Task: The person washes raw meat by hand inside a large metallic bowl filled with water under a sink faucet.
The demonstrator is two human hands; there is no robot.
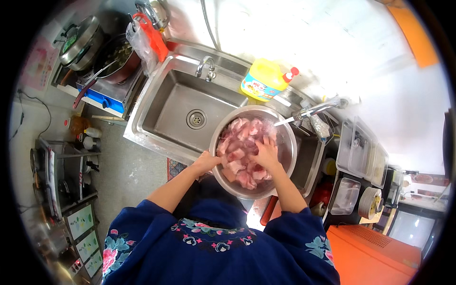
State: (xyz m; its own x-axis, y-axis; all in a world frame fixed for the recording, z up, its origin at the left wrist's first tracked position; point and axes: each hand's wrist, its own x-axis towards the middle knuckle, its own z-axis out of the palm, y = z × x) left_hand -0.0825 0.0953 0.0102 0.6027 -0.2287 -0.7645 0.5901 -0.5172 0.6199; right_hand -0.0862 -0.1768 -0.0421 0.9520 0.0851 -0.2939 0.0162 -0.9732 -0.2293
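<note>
A large round metal basin (290, 156) rests over the divider and right bowl of a stainless steel sink (167, 107). Chunks of raw meat (236, 166) lie in water inside it. From the tap (313, 109) on the right, water pours into the basin near its upper right wall. My left hand (207, 161) grips the basin's left rim, its fingertips partly hidden. My right hand (266, 152) is spread over the meat at the right of the pile, fingers apart and touching it; whether it grasps a piece cannot be told.
A yellow detergent jug (265, 80) with a red pump stands behind the basin. Another faucet (205, 67) serves the left bowl. At the upper left, a pan (117, 64) with a utensil sits on a gas stove (107, 99). Clear plastic containers (359, 149) and stacked plates (368, 203) are at the right.
</note>
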